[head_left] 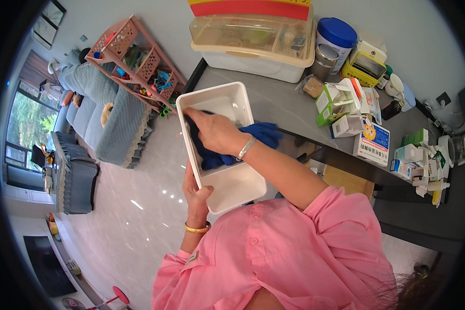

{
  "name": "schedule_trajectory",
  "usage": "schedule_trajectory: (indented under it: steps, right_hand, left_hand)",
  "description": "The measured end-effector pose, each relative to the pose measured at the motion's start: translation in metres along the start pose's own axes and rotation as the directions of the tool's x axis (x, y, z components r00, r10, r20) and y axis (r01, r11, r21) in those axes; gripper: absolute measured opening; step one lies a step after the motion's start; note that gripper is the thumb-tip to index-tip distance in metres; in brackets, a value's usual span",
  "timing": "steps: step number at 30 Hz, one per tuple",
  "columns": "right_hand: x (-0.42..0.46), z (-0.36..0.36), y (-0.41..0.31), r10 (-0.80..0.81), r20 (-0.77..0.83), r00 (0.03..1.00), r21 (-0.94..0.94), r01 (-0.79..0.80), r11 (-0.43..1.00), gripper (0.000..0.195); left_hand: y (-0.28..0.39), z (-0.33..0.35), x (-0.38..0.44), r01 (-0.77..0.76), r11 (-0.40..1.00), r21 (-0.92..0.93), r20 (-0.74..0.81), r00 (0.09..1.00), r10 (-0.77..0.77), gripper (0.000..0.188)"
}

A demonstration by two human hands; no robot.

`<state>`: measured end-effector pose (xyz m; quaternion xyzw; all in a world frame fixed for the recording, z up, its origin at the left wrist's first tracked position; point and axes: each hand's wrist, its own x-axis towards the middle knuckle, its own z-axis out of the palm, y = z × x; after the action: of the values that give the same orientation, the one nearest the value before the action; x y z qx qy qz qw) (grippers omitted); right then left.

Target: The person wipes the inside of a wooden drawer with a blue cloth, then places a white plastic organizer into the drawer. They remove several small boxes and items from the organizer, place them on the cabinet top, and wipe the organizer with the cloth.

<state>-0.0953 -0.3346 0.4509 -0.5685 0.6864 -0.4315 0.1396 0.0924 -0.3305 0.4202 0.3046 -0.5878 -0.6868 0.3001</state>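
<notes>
A white plastic bin (238, 188) is tilted in front of my pink shirt, its open side facing up at me. My left hand (197, 193) grips its near left wall, thumb over the rim and the other fingers hidden behind. Inside, my right hand (217, 131) presses a dark blue cloth (213, 161) against the left inner wall. Part of that cloth hangs over the bin's right rim. My right fingertips are partly hidden by the hand and cloth.
A grey desk (271, 104) runs along the right, bearing a lidded storage box (252, 42), a blue-lidded can (336, 38) and several medicine boxes (372, 143). A pink toy rack (139, 66) and a blue-covered sofa (112, 116) stand left on the tiled floor (139, 201).
</notes>
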Motion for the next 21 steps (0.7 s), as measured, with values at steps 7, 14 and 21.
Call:
schedule_trajectory:
  steps: [7,14,21]
  right_hand:
    - [-0.020,0.008,-0.004,-0.009,-0.360,0.933,0.147,0.066,0.987,0.016]
    - [-0.007,0.016,-0.006,-0.129,-0.427,0.895,0.147,0.210,0.967,0.030]
    - [-0.012,0.010,-0.006,-0.103,-0.179,0.978,-0.368,0.030,0.929,0.037]
  left_hand:
    - [0.004,-0.014,0.003,-0.039,0.997,0.065,-0.010,0.999,0.040,0.088]
    - [0.014,0.006,-0.002,0.025,1.000,0.009,0.017,1.000,-0.026,0.088]
    - [0.005,0.003,0.002,-0.112,0.992,0.057,-0.007,0.994,0.112,0.084]
